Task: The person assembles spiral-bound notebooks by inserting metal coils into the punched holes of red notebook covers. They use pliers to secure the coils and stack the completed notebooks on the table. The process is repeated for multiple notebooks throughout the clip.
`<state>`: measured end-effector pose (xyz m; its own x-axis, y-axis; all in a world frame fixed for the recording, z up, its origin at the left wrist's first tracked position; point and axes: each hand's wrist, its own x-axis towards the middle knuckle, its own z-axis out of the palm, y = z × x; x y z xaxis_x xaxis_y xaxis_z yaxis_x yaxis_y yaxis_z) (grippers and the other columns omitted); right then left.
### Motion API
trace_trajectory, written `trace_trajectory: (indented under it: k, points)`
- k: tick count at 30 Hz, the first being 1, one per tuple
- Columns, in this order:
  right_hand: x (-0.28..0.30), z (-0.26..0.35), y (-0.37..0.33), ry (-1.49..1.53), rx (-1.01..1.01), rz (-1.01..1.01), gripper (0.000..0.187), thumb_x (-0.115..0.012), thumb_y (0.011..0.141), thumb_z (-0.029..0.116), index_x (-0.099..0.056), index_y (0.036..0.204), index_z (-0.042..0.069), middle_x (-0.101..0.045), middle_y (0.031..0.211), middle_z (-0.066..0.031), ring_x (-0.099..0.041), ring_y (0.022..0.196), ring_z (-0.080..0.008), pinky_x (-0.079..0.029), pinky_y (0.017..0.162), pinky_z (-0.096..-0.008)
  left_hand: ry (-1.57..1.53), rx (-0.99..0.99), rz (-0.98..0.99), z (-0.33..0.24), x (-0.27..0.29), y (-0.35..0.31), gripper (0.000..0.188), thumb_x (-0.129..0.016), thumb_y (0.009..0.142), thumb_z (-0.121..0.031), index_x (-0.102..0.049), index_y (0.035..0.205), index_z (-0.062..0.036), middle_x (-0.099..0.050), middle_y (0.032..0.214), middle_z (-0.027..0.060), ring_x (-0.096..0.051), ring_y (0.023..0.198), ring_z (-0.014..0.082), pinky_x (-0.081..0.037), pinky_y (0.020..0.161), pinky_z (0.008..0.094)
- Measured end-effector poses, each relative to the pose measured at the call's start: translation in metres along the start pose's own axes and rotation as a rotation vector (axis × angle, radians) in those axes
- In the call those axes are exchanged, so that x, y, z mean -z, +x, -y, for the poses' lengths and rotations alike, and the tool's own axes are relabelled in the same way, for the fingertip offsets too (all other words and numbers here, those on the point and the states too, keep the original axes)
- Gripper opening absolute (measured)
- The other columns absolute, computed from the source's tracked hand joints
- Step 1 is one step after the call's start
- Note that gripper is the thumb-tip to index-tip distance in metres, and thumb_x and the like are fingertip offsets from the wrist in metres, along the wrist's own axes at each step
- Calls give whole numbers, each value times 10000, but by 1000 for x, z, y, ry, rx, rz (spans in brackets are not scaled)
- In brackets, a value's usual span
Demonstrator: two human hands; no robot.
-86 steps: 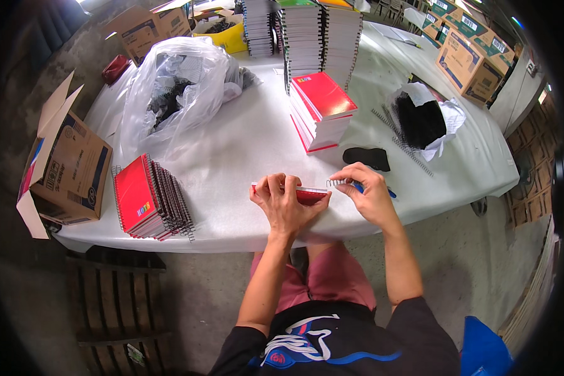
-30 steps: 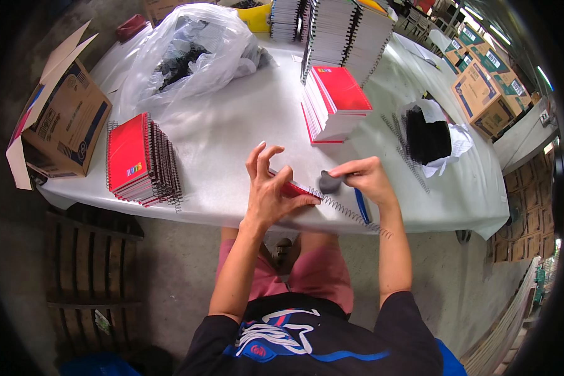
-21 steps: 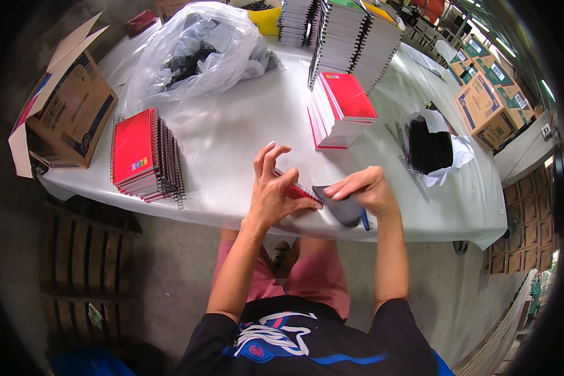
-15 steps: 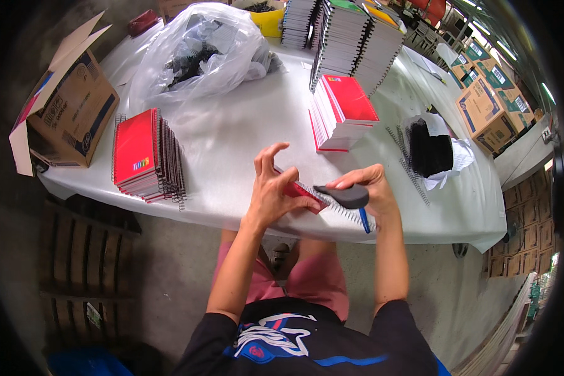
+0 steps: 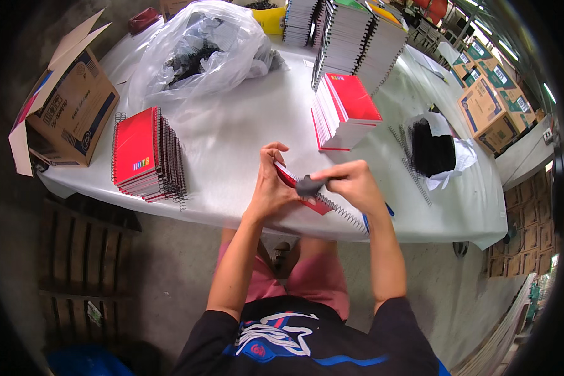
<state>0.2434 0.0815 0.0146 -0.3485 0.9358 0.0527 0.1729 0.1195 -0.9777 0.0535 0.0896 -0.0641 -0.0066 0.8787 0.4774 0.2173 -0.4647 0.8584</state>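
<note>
Here, the left hand [image 5: 271, 190] and right hand [image 5: 357, 188] meet at a red notebook [image 5: 320, 205], mid-frame.
From the lower centre, the left forearm [image 5: 237, 268] slants up and right, its curled fingers holding the notebook; right of centre, the right forearm [image 5: 388, 260] rises steeply, its hand turned leftward, gripping a blurred dark pad [image 5: 306, 187] over the wire coil [image 5: 348, 217].

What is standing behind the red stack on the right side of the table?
Behind the red stack stand taller stacks of spiral-bound notebooks. Part of their lower end is covered by the red stack, so that portion cannot be seen.
</note>
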Motion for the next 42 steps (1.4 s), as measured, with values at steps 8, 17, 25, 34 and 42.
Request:
trace_trajectory:
  k: [8,17,25,34,42]
  points:
    - [-7,3,24,-447,-97,-68,285,-595,665,-40,-740,894,49,-695,712,-75,-581,637,-64,-463,596,-231,-75,133,32,-7,2,0,1017,-960,326,-343,-285,1029,-54,-407,1012,80,-455,885,210,-431,818,340]
    - [-14,7,22,-207,-12,-74,281,-574,671,-65,-744,869,41,-665,665,-38,-531,592,-50,-434,545,-222,20,-1,41,2,-1,-4,1062,-958,332,-359,-267,1079,-55,-398,1025,92,-454,888,221,-427,815,336]
    - [-18,-3,23,-183,62,-85,235,-640,661,41,-729,879,38,-663,671,-144,-601,583,-116,-478,589,-268,-75,30,50,6,-2,-4,1045,-954,298,-363,-260,1034,-98,-332,1037,46,-387,917,162,-376,873,287]
    - [59,-30,-27,-723,192,-717,259,-564,705,-43,-717,900,35,-689,984,-134,-672,887,-278,-510,809,-288,-456,212,25,-17,4,-12,278,-628,890,-107,-392,1033,-70,-423,911,12,-404,810,104,-370,777,217]
    - [-2,-44,-99,-1135,-321,-496,459,-516,903,412,-508,1315,211,-379,1403,-122,-314,1317,-337,-248,1017,-625,-497,173,-348,-43,2,-27,558,-749,746,22,-512,1245,-57,-636,857,32,-573,745,66,-455,672,207]
